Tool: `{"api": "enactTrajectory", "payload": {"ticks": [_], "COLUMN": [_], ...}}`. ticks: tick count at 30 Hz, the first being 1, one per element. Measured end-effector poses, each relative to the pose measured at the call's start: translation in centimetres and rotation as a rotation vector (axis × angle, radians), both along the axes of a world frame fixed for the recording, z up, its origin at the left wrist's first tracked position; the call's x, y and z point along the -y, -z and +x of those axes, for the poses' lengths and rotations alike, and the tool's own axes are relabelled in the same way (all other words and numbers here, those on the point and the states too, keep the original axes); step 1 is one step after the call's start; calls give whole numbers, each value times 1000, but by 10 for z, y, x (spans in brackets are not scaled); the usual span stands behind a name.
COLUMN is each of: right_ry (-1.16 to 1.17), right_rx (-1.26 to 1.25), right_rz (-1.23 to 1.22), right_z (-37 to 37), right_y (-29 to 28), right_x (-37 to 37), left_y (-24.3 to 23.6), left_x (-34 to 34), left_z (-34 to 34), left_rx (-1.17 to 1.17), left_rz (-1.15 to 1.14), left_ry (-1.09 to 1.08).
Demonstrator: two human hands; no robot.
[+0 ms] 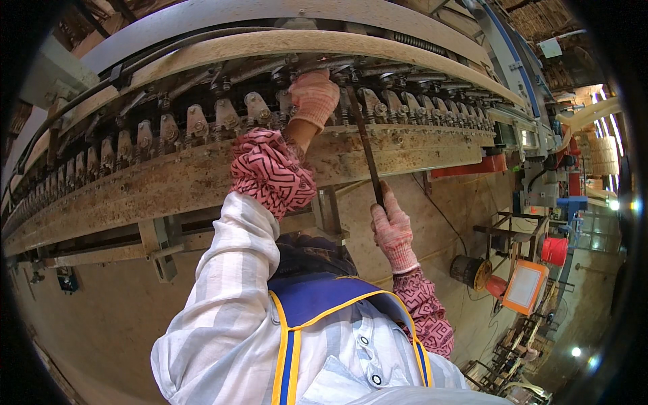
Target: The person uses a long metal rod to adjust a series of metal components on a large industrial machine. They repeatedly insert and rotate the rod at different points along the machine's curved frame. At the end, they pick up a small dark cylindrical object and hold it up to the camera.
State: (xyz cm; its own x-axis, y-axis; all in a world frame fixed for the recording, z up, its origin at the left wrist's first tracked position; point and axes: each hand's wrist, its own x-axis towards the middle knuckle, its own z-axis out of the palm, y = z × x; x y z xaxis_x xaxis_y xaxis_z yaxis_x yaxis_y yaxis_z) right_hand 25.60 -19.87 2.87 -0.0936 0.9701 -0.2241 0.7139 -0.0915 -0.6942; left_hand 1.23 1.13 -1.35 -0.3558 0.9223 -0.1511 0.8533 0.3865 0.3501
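My right hand (393, 233), in a pale pink knitted glove, is wrapped round the lower end of a long dark metal bar (364, 145). The bar slants up and left, its far tip in among the springs and brackets of a long machine (223, 158). My left hand (315, 98), gloved alike, reaches over the machine's front beam into the row of metal brackets, left of the bar's tip. Its fingers look curled, and what they grip, if anything, is hidden behind the glove and the mechanism.
Many bolted brackets (196, 121) with springs line the beam. A pale curved rail (324, 40) runs above them. At the right stand a dark bucket (470, 271), an orange-framed panel (525, 287), a red round container (554, 250) and a metal frame (513, 229). A cable lies on the floor.
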Motion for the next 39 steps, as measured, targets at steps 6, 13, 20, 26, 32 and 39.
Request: {"api": "enactTrajectory", "payload": {"ticks": [6, 13, 20, 26, 32, 39], "right_ry": [-63, -72, -101, -119, -60, -80], "right_rx": [52, 104, 179, 230, 219, 203], "right_rz": [82, 60, 139, 96, 88, 58], "right_z": [-2, -9, -3, -17, -12, -23], "right_y": [0, -9, 4, -7, 4, -6], "right_x": [-3, -7, -15, -15, -13, -14], "left_y": [14, 74, 22, 8, -35, 136], "left_x": [-8, -31, -6, 12, 22, -41], "left_z": [-5, -2, 0, -8, -12, -12], "left_rx": [63, -113, 46, 5, 77, -935], "left_rz": [-17, 165, 54, 98, -132, 721], "left_ry": [-33, 104, 87, 55, 98, -196]}}
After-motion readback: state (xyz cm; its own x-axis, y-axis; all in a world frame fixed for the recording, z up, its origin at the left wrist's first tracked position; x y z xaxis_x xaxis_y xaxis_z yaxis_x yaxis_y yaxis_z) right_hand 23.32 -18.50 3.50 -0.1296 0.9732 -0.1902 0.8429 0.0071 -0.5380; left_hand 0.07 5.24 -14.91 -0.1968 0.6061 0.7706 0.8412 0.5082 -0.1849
